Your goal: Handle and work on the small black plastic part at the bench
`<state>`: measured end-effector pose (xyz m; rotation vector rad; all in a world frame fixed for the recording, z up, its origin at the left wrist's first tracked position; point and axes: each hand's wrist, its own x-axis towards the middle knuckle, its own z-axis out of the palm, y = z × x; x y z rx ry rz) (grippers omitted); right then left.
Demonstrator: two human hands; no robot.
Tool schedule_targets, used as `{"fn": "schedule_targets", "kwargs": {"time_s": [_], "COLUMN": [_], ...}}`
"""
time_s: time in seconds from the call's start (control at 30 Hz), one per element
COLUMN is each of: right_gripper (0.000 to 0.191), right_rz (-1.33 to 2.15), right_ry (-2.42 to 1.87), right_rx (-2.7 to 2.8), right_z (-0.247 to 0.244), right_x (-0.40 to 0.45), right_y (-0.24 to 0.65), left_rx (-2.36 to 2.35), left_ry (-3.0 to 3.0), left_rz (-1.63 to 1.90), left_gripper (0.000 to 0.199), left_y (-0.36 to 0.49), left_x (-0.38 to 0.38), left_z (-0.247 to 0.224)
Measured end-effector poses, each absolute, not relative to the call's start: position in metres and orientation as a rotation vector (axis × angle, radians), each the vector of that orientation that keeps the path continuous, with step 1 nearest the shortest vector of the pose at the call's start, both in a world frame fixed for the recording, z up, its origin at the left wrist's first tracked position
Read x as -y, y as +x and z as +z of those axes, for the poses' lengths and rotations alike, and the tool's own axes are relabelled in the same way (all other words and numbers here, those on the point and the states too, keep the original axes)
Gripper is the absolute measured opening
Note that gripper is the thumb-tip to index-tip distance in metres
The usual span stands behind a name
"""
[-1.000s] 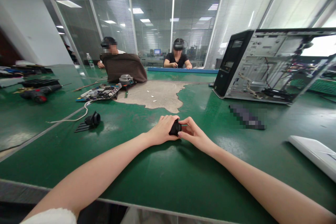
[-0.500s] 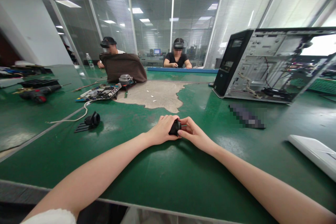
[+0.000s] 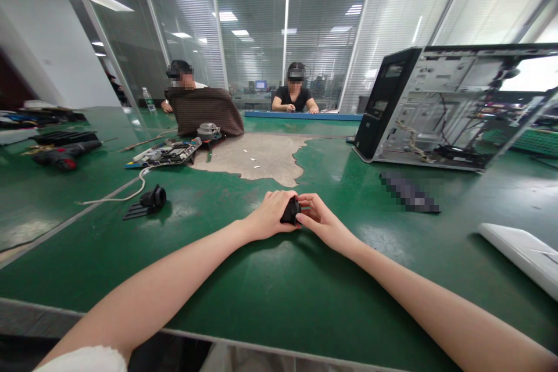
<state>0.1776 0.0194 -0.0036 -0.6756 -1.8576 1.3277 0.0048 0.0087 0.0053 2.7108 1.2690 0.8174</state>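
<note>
A small black part with a round ridged end [image 3: 290,213] sits between my hands, just above the green table [image 3: 244,296]. Its exact kind I cannot make out. My left hand [image 3: 269,215] is wrapped around its left side, the back of the hand facing up. From the right, my right hand [image 3: 322,220] pinches the round end with thumb and fingers. To the left lies a black part with a round collar and flat prongs [image 3: 150,202], touched by neither hand.
An opened computer case [image 3: 392,110] stands at the right, with a blurred dark object [image 3: 412,193] before it and a white device [image 3: 518,256] nearer. At the left are a circuit board [image 3: 168,154], a white cable [image 3: 139,189] and a power drill [image 3: 65,154]. Two people sit across the table.
Almost everything stays in place. The fingers of my right hand have shifted very slightly on the round end of the black part.
</note>
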Motion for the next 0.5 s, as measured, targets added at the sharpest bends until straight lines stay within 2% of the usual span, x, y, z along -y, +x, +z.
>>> {"fn": "schedule_targets", "kwargs": {"time_s": [0.5], "right_gripper": [0.020], "right_rz": [1.297], "right_ry": [-0.663], "right_rx": [1.833], "right_z": [-0.0040], "right_x": [-0.0207], "right_y": [0.1771], "left_rx": [-1.275], "left_ry": [2.712], "left_rz": [0.837], "left_gripper": [0.057], "left_y": [0.0041], "left_x": [-0.0091], "left_z": [0.0034]}}
